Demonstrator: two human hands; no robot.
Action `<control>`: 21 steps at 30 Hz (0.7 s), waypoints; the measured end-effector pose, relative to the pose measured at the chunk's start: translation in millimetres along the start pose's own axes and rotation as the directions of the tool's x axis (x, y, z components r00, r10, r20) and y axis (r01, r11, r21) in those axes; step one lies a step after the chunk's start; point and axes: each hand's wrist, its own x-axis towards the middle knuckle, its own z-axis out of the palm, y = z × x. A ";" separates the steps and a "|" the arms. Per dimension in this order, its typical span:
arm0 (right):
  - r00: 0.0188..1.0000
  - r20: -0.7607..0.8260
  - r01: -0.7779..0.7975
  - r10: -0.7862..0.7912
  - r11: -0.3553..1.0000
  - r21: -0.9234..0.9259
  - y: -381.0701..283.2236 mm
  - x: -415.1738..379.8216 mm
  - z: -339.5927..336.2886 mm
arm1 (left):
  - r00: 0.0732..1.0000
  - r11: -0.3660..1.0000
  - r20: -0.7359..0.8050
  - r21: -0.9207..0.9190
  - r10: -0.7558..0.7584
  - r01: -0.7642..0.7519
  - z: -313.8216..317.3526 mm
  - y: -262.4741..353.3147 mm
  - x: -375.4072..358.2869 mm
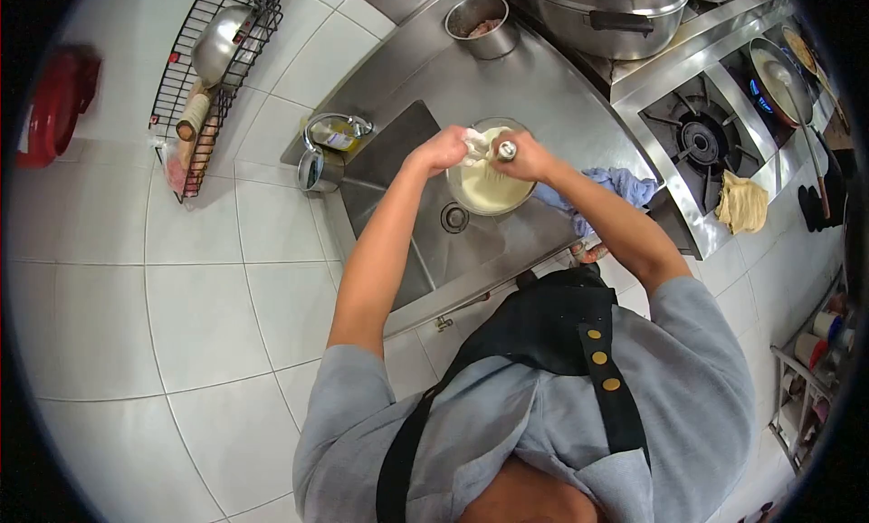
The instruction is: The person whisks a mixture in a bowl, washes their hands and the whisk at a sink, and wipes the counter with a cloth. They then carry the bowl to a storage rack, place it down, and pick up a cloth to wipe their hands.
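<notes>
A clear bowl of pale cream-coloured mixture [493, 188] stands at the right edge of the steel sink. Above the bowl's far left rim, my left hand [443, 150] is closed on a white, crumpled item, perhaps a cloth or bag. My right hand [527, 159] is wrapped round a metal handle [507, 149] whose rounded end points up; what looks like whisk wires below it reach toward the mixture. Both hands are close together over the bowl. A blue cloth [620, 188] lies on the counter beside my right forearm.
A steel pot with pinkish food [484, 29] stands at the back. The tap [317, 134] is left of the sink. On the right are a large steamer pot [606, 16], a gas burner [700, 141], a yellow cloth [742, 203] and a pan over a blue flame [777, 81].
</notes>
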 end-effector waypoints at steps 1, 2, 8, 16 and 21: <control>0.994 0.111 -0.006 0.002 1.000 0.029 -1.4 -1.6 -0.9 | 1.000 0.999 -0.027 -0.041 -0.016 0.014 -0.2 -1.0 4.3; 0.999 0.027 -0.029 0.025 0.988 0.152 8.1 -0.9 0.2 | 0.998 0.996 -0.053 -0.086 -0.035 0.031 0.2 -6.0 6.8; 0.999 0.001 -0.035 0.035 0.990 0.138 -5.6 -4.9 -4.2 | 0.995 0.978 -0.062 -0.197 -0.080 0.067 0.0 -18.0 11.1; 0.938 -0.340 -0.044 0.067 0.996 0.075 -81.5 -4.0 -29.7 | 0.954 0.957 -0.256 -0.201 0.155 -0.209 30.8 -115.2 66.7; 0.866 -0.459 -0.231 0.201 0.973 -0.010 -58.9 9.7 -6.4 | 0.881 0.856 -0.382 -0.317 0.280 -0.410 54.4 -106.9 52.6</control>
